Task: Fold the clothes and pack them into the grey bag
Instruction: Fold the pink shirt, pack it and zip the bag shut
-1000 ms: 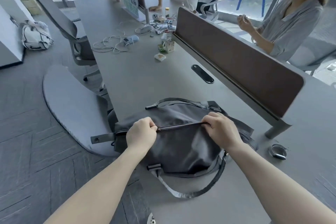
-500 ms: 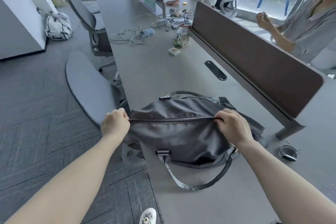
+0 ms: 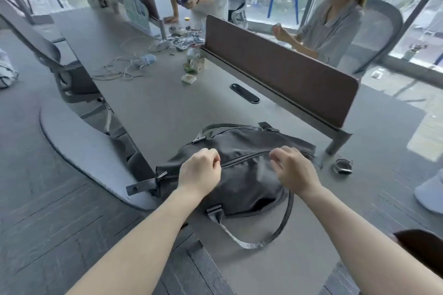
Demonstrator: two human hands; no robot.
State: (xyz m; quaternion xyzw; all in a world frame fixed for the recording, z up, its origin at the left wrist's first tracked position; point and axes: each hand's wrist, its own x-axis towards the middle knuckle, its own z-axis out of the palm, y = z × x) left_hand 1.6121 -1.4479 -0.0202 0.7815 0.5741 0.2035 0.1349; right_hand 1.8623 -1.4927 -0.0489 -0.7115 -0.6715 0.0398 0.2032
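Two bare hands work over a grey bag [image 3: 242, 175] in the head view. The bag lies on its side at the near left part of a long grey surface [image 3: 153, 108], its left end reaching the surface edge. A zip line [image 3: 242, 158] runs along the top of the bag and appears closed between the hands.

Left hand [image 3: 201, 173]: fingers curled into a loose fist directly above the zip line, left of centre. Whether it pinches the zip or the fabric cannot be told from this angle.

Right hand [image 3: 293, 170]: fingers curled downward over the right part of the bag, tips just above or at the fabric; motion blur hides any contact, so its hold cannot be told.

A dark tab [image 3: 141, 187] projects from the bag's left end beyond the surface edge. One carry strap [image 3: 263, 239] loops from the near side of the bag onto the surface toward the viewer. A second strap [image 3: 227, 127] arcs along the far side.

Further items on the surface:
- a smartwatch [image 3: 343, 166], right of the bag, apart from it;
- a black oval cable port [image 3: 244, 96], beyond the bag;
- a brown divider panel [image 3: 282, 72], upright along the far edge;
- white cables [image 3: 124, 69] and small packets, well beyond the bag.
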